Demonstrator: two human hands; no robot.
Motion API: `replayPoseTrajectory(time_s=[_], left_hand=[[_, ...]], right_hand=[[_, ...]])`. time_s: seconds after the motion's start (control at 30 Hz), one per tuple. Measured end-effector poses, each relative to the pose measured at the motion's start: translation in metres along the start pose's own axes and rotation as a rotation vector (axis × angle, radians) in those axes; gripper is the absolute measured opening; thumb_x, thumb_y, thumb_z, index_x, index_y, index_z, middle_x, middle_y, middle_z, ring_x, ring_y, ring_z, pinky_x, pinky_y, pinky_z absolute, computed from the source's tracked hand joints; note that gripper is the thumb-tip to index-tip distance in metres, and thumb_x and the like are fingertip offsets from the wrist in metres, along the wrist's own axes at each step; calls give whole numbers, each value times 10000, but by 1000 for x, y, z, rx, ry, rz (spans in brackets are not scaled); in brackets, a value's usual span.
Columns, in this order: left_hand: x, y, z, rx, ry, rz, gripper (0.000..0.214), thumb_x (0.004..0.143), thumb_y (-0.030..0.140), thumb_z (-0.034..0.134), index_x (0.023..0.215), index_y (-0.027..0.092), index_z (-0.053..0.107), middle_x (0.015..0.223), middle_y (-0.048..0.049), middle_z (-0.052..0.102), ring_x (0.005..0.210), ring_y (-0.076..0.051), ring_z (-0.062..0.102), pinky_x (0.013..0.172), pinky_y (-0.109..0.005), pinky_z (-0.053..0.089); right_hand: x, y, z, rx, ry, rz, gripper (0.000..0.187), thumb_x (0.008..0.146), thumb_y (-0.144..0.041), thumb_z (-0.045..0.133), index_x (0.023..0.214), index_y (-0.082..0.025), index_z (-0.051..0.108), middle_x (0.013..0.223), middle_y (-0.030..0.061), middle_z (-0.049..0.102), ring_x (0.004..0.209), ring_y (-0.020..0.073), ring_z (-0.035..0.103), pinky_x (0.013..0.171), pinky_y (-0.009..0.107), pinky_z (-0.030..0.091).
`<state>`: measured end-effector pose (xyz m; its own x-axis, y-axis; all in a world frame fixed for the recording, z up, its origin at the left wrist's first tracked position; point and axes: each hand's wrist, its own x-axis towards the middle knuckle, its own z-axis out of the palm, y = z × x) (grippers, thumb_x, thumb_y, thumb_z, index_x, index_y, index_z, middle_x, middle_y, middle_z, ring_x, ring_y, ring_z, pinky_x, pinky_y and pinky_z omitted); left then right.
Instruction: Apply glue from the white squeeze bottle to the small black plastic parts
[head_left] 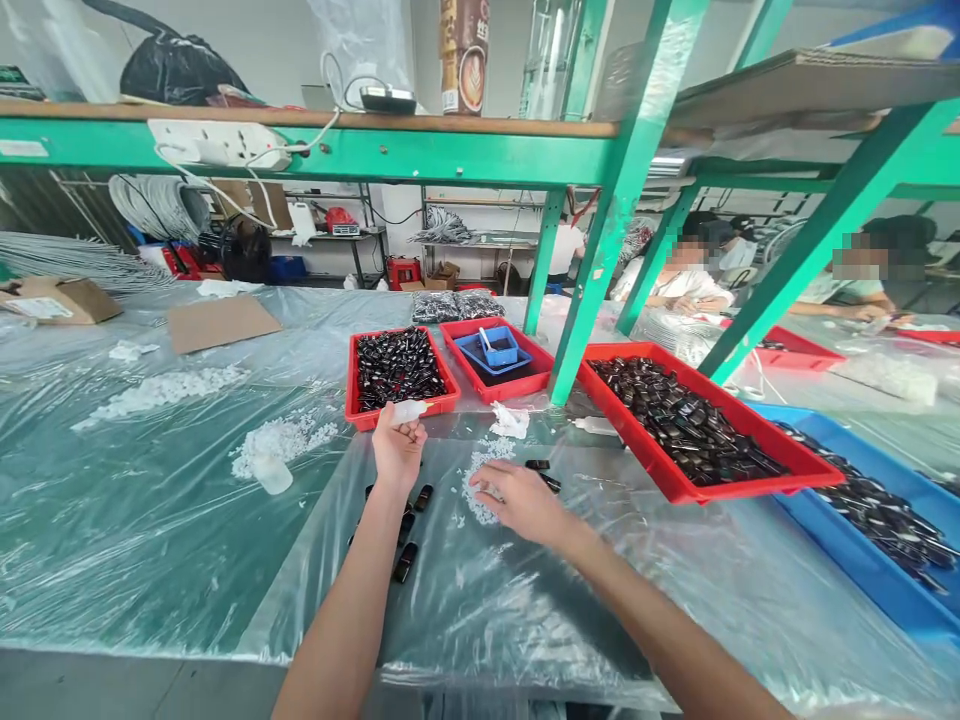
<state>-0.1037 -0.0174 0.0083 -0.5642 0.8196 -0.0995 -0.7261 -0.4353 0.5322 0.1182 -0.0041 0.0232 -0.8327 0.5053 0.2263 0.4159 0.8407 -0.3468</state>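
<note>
Inward from the near edge of the plastic-covered surface (517,625) lie glossy black oblong pieces (406,563); the right hand (523,500), its grip unclear, is over white granules (482,456); the left hand (397,455) clamps a translucent white bottle (409,411) before a red tray (363,422).

No wording is legible: print on the brown container (463,58) and box label (41,307) is too small

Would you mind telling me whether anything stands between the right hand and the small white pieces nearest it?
Nothing visible does: the right hand is over the small white pieces, though contact is unclear. The black pieces beyond it lie to one side.
</note>
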Motion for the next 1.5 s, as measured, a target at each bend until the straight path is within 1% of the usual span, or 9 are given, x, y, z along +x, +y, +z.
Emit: replayPoseTrajectory(time_s=[0.23,0.43,0.67,0.83,0.93,1.07,1.17,1.3,1.5], left_hand=[[0,-2,2,25,-14,-15,349,773,483,744,732,162,612,564,10,527,482,-86,474,479,-214,358],[-2,-2,3,39,-16,-24,350,773,483,739,744,153,625,562,15,524,483,-83,477,494,-216,370],[-3,-3,3,59,-19,-17,331,758,458,763,775,159,622,589,15,535,510,-87,494,523,-220,390],[-4,-6,2,95,-19,-7,315,757,445,756,787,161,623,627,5,574,531,-88,507,547,-221,402],[-5,-6,1,134,-26,-20,317,762,453,745,772,164,616,610,9,559,532,-93,505,549,-225,403],[-8,-4,3,155,-48,-15,327,760,457,744,745,160,608,594,16,520,518,-86,462,525,-219,385],[-11,-5,6,175,-76,-27,325,756,451,744,742,152,617,585,16,495,516,-86,445,510,-216,373],[-17,-8,10,210,-107,-38,322,761,447,738,722,157,606,581,14,493,518,-92,446,518,-227,384],[-19,-16,10,274,-138,-45,313,781,448,725,751,156,616,605,4,512,534,-100,450,522,-231,382]], right_hand=[[46,-30,47,-233,-83,-248,194,928,-150,614,1107,-192,676,1123,89,665,1113,256,547,896,374,464],[54,-24,46,-244,-64,-240,120,976,-235,587,976,-169,687,945,99,708,1034,262,597,908,399,446],[23,22,17,162,227,-19,219,994,-329,542,1032,-212,723,928,70,716,855,208,646,829,347,488],[10,52,17,731,492,246,394,908,-560,580,860,-183,683,812,50,679,715,180,617,626,293,499],[4,53,21,1027,500,321,448,865,-647,587,840,-200,604,854,52,675,698,181,631,529,269,476],[-3,44,24,1308,372,332,421,861,-634,608,904,-219,555,824,14,628,557,136,575,481,263,457],[-4,40,27,1165,374,301,394,916,-618,521,898,-225,538,653,-43,482,481,114,434,453,246,383],[-6,37,29,722,379,210,299,997,-417,410,794,-218,502,680,-25,470,611,134,433,594,254,374],[-9,35,23,487,277,298,339,972,-284,418,640,-216,415,550,-44,375,524,129,338,578,266,275]])
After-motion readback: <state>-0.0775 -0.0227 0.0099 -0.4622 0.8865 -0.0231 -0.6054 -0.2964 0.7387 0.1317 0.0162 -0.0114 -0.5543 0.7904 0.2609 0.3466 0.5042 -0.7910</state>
